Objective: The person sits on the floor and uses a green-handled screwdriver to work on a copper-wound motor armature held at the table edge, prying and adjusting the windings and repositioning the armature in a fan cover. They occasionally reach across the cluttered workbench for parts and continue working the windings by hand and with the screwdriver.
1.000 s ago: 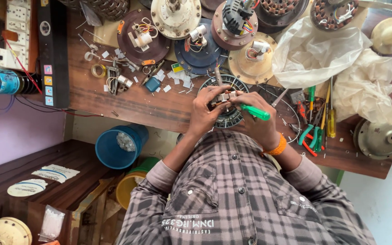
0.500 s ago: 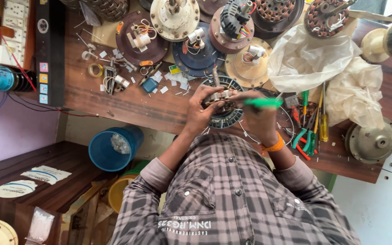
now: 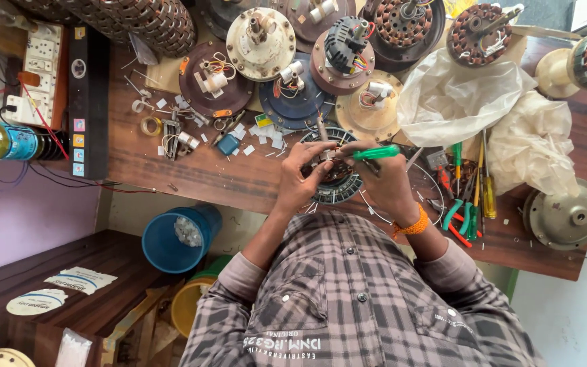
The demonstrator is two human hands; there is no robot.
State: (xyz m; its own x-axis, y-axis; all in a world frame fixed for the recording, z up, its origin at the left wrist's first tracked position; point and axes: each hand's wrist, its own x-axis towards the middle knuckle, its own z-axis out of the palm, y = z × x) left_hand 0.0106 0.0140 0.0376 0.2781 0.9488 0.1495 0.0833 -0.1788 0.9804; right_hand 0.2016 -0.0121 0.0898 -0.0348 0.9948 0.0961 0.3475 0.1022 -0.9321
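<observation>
head view: right hand grip pinching green screwdriver; left hand fingers pressed on stator beneath.

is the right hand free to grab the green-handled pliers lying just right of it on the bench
Probably not as things stand: the right hand already grips a green-handled screwdriver at the fan stator. The pliers lie close by with nothing on top, so only the full hand is the obstacle.
</observation>
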